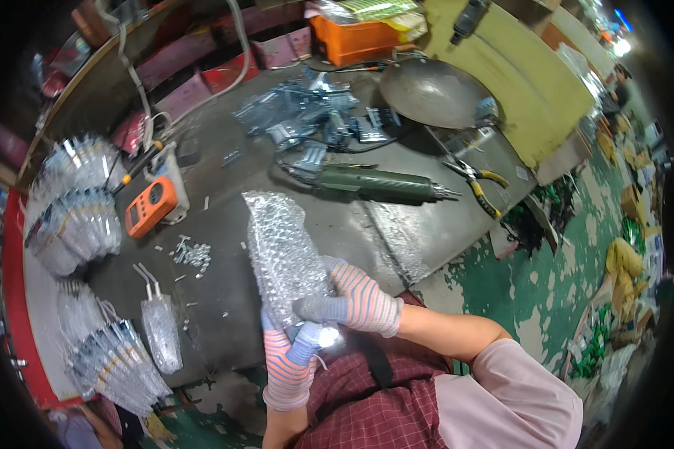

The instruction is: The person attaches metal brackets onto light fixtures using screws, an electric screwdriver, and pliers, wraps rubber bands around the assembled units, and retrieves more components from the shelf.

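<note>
Both my hands wear striped, grey-tipped gloves and hold a clear bubble-wrap bag (pixel 281 239) above the near edge of the workbench. My left hand (pixel 288 363) grips its lower end from below, thumb and fingers closed. My right hand (pixel 358 299) pinches the bag's right side near the bottom. A bright white spot (pixel 328 337) shines between the hands at that end; whether it is a lamp or a glare I cannot tell. What the bag contains is hidden. Left of it lies a bubble-wrapped piece (pixel 161 329) with two thin prongs sticking out.
Bundles of wrapped pieces (pixel 116 359) line the left side. Near them are an orange meter (pixel 153 206) and small metal bits (pixel 192 254). Beyond the bag lie a green electric screwdriver (pixel 374 183), pliers (pixel 479 183), blue-tinted packets (pixel 299 105), a metal bowl (pixel 434 93) and an orange bin (pixel 352 41).
</note>
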The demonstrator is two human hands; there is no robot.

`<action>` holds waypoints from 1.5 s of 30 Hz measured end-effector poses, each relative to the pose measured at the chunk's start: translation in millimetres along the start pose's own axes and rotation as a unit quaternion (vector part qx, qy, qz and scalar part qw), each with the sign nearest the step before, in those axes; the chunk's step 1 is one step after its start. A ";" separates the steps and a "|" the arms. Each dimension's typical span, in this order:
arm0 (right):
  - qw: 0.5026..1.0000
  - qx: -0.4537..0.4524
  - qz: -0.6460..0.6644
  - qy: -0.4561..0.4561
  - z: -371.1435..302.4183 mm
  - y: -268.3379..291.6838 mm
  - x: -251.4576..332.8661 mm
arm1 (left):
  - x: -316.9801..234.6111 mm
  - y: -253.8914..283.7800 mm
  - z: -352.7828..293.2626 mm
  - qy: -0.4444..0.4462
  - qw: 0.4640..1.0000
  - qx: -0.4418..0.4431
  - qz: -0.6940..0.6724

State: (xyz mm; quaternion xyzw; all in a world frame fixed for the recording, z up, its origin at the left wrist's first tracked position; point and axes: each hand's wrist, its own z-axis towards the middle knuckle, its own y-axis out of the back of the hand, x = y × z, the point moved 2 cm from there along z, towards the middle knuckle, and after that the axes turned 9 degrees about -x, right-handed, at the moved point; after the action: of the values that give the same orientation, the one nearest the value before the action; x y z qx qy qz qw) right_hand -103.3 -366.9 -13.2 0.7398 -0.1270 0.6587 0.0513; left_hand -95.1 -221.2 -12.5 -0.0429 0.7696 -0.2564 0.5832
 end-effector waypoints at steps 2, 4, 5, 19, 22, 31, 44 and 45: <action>0.999 -0.023 0.023 0.008 -2.9 -0.2 -9.8 | 6.7 -4.7 2.6 -0.010 1.000 -0.001 0.003; 0.994 -0.054 -0.050 0.075 -6.3 0.4 -13.1 | 10.1 -8.1 2.2 -0.025 0.999 -0.041 -0.007; 0.977 -0.079 -0.152 0.128 -8.7 3.9 -9.9 | 11.6 -4.4 0.4 -0.020 0.997 -0.064 -0.021; 0.674 -0.377 -0.628 -0.097 46.2 326.3 41.4 | 48.2 36.4 6.8 0.134 0.981 -0.071 -0.118; 0.605 -0.331 -0.707 -0.159 60.2 327.3 33.6 | 41.7 33.6 11.7 0.115 0.987 -0.051 -0.099; 0.999 -0.008 -0.040 -0.032 -9.3 117.5 53.1 | 19.1 24.7 28.2 0.272 0.875 0.138 -0.377; 0.982 -0.040 0.182 0.042 15.9 29.9 19.2 | 34.2 49.3 5.0 0.231 0.912 0.059 -0.335; 0.950 -0.114 -0.177 0.229 11.3 27.4 19.5 | 29.1 50.6 0.5 0.235 0.915 0.027 -0.327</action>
State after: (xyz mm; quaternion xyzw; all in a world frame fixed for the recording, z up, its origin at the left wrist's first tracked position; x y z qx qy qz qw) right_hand -97.5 -398.4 2.2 0.5692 -0.0531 0.7717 0.2787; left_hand -92.0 -188.2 -60.6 -0.2151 0.8199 -0.4566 0.2701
